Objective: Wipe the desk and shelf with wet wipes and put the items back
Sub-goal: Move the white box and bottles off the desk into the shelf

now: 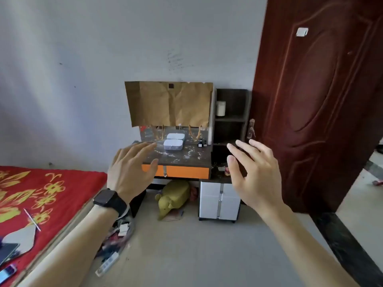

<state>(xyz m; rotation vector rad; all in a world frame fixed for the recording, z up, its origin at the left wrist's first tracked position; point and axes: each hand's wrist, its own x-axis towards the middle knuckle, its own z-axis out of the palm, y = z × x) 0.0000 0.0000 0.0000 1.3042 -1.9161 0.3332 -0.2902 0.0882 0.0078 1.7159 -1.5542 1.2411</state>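
The speckled dark desk (186, 160) carried a white lidded box (173, 145) toward its far edge and small dark bottles (201, 142) far right; the shelf (230, 119) held a white jar (221, 108).

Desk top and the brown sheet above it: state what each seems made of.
Desk top: dark matte board, likely laminated wood, going by its flat square edge; white specks dust it. Brown sheet: kraft paper, judging by creases and its dull tan surface.
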